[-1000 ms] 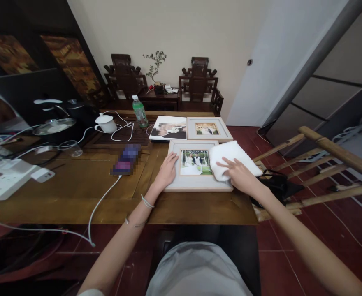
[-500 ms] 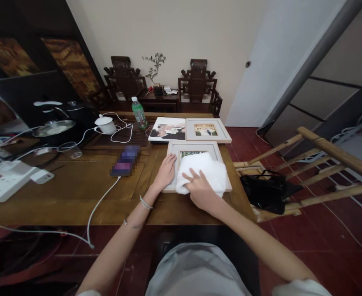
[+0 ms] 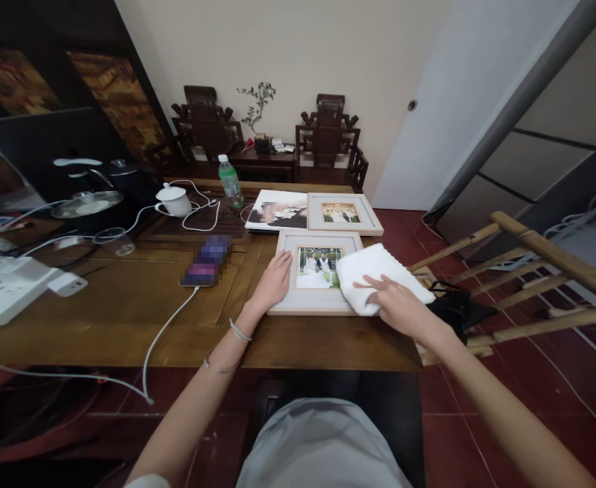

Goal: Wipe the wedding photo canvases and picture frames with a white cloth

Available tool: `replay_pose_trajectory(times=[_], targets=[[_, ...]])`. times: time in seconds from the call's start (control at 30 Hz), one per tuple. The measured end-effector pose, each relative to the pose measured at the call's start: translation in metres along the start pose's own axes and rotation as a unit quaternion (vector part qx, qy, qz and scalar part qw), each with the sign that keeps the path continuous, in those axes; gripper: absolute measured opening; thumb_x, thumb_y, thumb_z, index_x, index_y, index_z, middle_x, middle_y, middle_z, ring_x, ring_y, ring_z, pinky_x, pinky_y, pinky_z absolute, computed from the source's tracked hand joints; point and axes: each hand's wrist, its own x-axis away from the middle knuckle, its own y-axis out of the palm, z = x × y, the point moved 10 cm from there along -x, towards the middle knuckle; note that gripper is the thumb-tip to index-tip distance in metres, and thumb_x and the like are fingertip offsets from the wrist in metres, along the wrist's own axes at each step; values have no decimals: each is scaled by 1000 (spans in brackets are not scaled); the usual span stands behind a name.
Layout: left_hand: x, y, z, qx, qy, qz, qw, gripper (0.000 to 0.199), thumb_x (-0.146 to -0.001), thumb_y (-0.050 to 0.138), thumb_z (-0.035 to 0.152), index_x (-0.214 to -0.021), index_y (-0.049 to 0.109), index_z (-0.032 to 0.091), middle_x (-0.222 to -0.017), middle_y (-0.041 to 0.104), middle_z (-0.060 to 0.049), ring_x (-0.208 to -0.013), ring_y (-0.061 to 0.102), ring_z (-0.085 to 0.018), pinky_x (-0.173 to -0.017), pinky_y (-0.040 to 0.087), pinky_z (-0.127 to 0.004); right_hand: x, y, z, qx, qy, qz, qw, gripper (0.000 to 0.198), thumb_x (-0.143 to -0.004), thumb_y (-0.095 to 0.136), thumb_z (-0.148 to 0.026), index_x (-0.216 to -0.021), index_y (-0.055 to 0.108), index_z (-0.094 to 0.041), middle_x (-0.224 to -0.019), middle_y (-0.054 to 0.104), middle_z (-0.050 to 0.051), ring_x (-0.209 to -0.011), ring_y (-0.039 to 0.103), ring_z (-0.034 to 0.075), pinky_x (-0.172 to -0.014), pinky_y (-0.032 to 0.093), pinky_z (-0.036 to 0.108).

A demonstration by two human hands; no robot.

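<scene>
A light wooden picture frame (image 3: 290,301) lies flat near the front edge of the table, with a wedding photo (image 3: 314,269) in its middle. My left hand (image 3: 274,279) rests with its fingers stretched along the frame's left side. Over the right side of the frame, my right hand (image 3: 394,305) grips a folded white cloth (image 3: 379,264), which covers that side and sticks out past the table's right edge. Behind it lie a second picture frame (image 3: 372,213) and, to its left, a white-edged photo panel (image 3: 278,209).
Left on the wooden table (image 3: 140,312) are a charging phone (image 3: 206,261), a lidded white cup (image 3: 173,201), a green bottle (image 3: 230,181), a clear plastic cup (image 3: 115,241) and a power strip (image 3: 3,291). A bamboo chair (image 3: 546,271) with a black bag (image 3: 450,308) stands right.
My right hand has slid the white cloth rightward across the frame, uncovering the wedding photo. My left hand has stayed on the frame's left side.
</scene>
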Motion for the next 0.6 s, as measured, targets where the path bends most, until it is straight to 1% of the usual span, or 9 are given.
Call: replay_pose_trajectory(times=[0.1, 0.2, 0.27, 0.3, 0.37, 0.4, 0.47, 0.53, 0.6], targets=[[0, 0, 1, 2, -9, -8, 1000, 42, -91, 34, 19, -130, 49, 12, -139, 47, -14, -137, 31, -24, -112, 29, -47, -22, -11, 19, 15, 6, 32, 999, 55, -62, 39, 4, -101, 69, -20, -143, 43, 2, -131, 39, 24, -107, 35, 43], [0, 0, 2, 6, -15, -20, 1000, 42, -92, 32, 19, -129, 49, 9, -139, 46, -16, -137, 30, -25, -112, 28, -48, -65, -21, 32, 57, 17, 93, 994, 60, -64, 37, 5, -114, 62, -16, -150, 31, 2, -132, 36, 26, -106, 35, 44], [0, -1, 2, 12, -14, -20, 1000, 42, -92, 32, 19, -128, 50, 8, -139, 46, -17, -137, 30, -25, -112, 28, -48, -95, -19, 34, 85, 17, 109, 990, 62, -66, 37, 6, -119, 59, -15, -152, 25, 2, -134, 31, 29, -106, 32, 49], [1, -1, 2, 15, -13, -17, 1000, 41, -92, 32, 19, -128, 51, 9, -139, 47, -16, -137, 30, -25, -112, 28, -48, -107, -16, 34, 97, 19, 108, 989, 62, -67, 37, 6, -120, 59, -15, -152, 25, 3, -134, 29, 31, -105, 31, 50], [1, -3, 1, 19, -13, -10, 1000, 41, -92, 33, 18, -127, 51, 12, -138, 48, -14, -137, 31, -24, -112, 28, -48, -124, -6, 33, 116, 28, 93, 988, 59, -69, 38, 6, -120, 59, -15, -151, 28, 6, -132, 30, 33, -103, 31, 52], [1, -3, 1, 21, -12, -7, 1000, 40, -92, 33, 18, -127, 51, 13, -137, 49, -13, -137, 31, -24, -113, 28, -48, -128, 0, 31, 123, 32, 83, 988, 57, -71, 39, 6, -119, 60, -14, -150, 32, 7, -130, 33, 33, -102, 32, 52], [1, -2, 0, 21, -13, -4, 1000, 40, -92, 34, 19, -127, 52, 14, -137, 50, -12, -136, 32, -23, -113, 28, -48, -124, 8, 22, 127, 30, 63, 989, 52, -73, 40, 4, -116, 62, -14, -146, 38, 9, -126, 38, 33, -100, 33, 50], [0, -3, -1, 20, -18, 2, 1000, 40, -92, 34, 19, -127, 52, 14, -136, 50, -12, -136, 33, -23, -113, 28, -47, -107, 12, 9, 117, 18, 43, 992, 50, -73, 40, 3, -113, 64, -15, -143, 42, 10, -122, 42, 32, -98, 35, 48], [0, -3, -1, 21, -23, 8, 999, 40, -92, 33, 20, -127, 52, 13, -136, 51, -12, -135, 34, -23, -112, 29, -47, -82, 11, -10, 96, -1, 15, 995, 48, -73, 41, 2, -110, 65, -15, -141, 45, 10, -118, 46, 30, -95, 38, 45]])
